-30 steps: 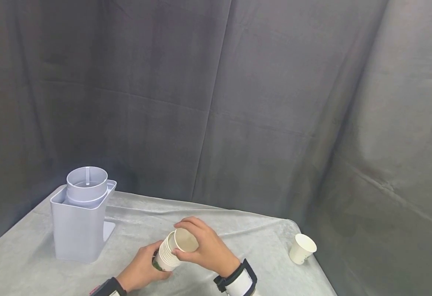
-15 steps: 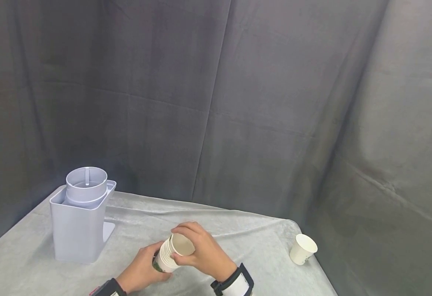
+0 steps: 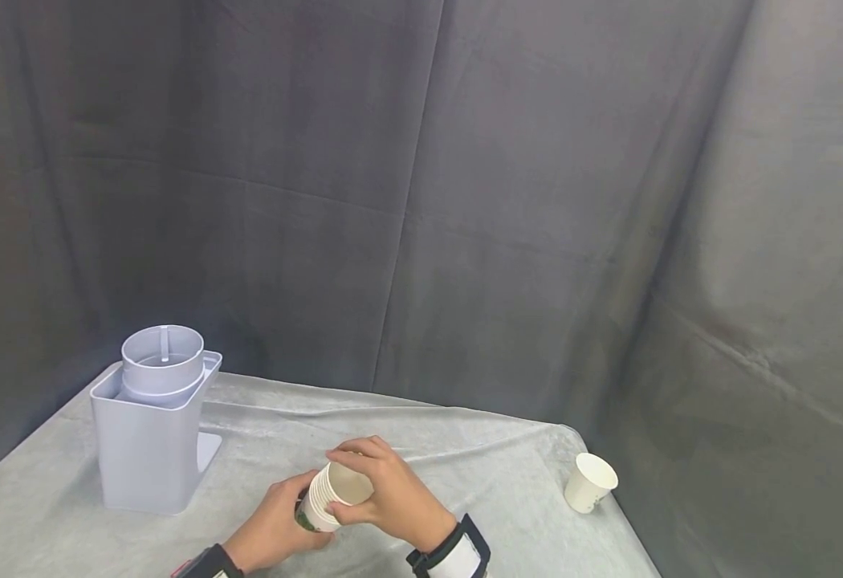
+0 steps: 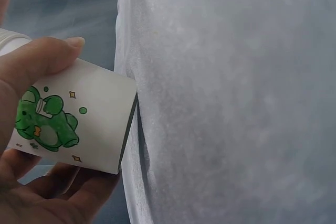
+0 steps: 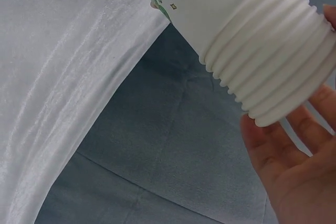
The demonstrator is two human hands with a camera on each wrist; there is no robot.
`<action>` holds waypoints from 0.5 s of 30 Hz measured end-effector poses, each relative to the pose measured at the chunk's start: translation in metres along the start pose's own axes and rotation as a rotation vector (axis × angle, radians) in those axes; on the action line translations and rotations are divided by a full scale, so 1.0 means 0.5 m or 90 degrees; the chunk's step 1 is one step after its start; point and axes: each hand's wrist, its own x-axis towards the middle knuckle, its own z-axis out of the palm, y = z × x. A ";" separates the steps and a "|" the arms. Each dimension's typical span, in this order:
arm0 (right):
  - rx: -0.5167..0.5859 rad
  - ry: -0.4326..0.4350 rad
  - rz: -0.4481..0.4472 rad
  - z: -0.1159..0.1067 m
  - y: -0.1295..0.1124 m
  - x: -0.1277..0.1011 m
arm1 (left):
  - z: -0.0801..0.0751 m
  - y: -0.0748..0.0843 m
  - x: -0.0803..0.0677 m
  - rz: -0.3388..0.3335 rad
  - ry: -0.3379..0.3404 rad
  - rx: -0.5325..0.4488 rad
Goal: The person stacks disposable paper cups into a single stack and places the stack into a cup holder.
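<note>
A stack of several nested white paper cups (image 3: 331,498) with a green cartoon print (image 4: 44,121) is held tilted above the table, mouth up and to the right. My left hand (image 3: 277,530) grips the stack's base (image 4: 84,129), thumb on top and fingers below. My right hand (image 3: 385,494) is curled around the rims (image 5: 273,72) at the open end, fingers on the top cup. A single white paper cup (image 3: 590,482) stands alone near the table's right corner.
A pale grey plastic cup dispenser (image 3: 150,425) with a round tube on top stands at the back left of the table. A light grey cloth (image 3: 465,457) covers the table; a dark curtain (image 3: 465,201) hangs behind and to the right.
The top cup has slid down into the stack under my right hand. Both hands and the stack have shifted slightly left and lower.
</note>
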 end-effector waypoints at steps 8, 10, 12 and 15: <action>-0.016 -0.011 -0.006 -0.005 0.000 -0.003 | 0.000 0.000 0.000 -0.013 -0.004 -0.006; 0.000 -0.024 0.011 -0.011 -0.001 -0.005 | 0.001 -0.001 0.000 -0.014 -0.002 -0.004; 0.014 -0.035 0.028 -0.018 0.000 -0.008 | 0.002 0.000 0.000 -0.015 0.000 -0.002; 0.034 -0.051 0.061 -0.030 0.006 -0.012 | 0.003 0.001 0.001 -0.015 0.002 0.001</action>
